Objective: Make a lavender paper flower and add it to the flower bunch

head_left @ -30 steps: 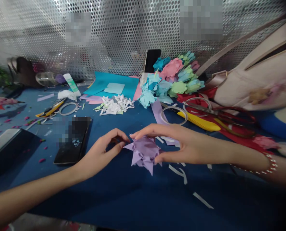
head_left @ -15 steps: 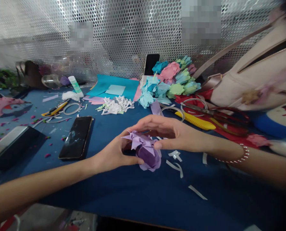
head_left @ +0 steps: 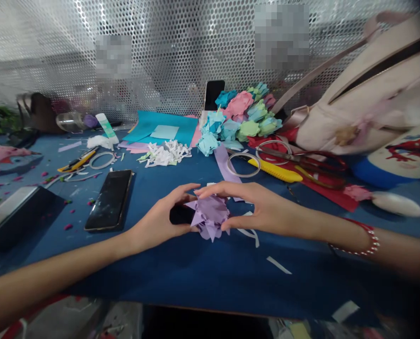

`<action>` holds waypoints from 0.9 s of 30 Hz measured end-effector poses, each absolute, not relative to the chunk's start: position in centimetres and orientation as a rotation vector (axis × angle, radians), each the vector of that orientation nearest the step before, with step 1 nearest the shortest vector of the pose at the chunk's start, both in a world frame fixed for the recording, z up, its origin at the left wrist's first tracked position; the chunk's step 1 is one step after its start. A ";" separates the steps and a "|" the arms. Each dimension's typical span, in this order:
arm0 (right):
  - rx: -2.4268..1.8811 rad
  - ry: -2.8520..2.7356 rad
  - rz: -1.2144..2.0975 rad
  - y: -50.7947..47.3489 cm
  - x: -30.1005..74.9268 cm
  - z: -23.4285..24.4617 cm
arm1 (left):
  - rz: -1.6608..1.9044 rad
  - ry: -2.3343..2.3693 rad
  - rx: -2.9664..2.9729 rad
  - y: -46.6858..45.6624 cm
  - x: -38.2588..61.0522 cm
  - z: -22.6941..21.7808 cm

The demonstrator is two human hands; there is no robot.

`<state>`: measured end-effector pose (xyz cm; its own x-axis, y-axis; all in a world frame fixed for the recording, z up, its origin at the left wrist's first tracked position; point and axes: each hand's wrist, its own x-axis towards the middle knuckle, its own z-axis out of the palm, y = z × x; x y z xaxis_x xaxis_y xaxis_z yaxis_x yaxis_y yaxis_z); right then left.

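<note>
Two hands, left hand (head_left: 160, 222) and right hand (head_left: 262, 209), fingers curled, gripping between them one crumpled lilac folded-paper flower (head_left: 210, 216) at mid blue tabletop (head_left: 195, 278); black flat phone (head_left: 110, 200) lying left; heap of teal, pink and green paper flowers (head_left: 245, 115) beyond; perforated metal screen (head_left: 195, 47) behind.

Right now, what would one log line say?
left hand: holds purple paper flower | right hand: holds same flower | at: blue table | near: black phone
</note>
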<state>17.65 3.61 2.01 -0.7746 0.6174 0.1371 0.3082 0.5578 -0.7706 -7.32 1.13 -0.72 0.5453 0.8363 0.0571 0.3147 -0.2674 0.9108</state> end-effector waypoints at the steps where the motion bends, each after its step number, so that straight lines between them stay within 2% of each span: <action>1: -0.756 -2.403 1.069 3.5 17.6 1.9 | 0.695 0.944 1.827 1.1 -7.3 -0.8; 17: -0.666 -2.488 1.027 3.3 17.7 2.9 | 0.702 0.934 1.800 1.1 -7.3 -1.4; 27: -0.698 -2.326 1.255 3.1 17.3 3.1 | 0.753 0.854 1.851 1.0 -6.4 -1.4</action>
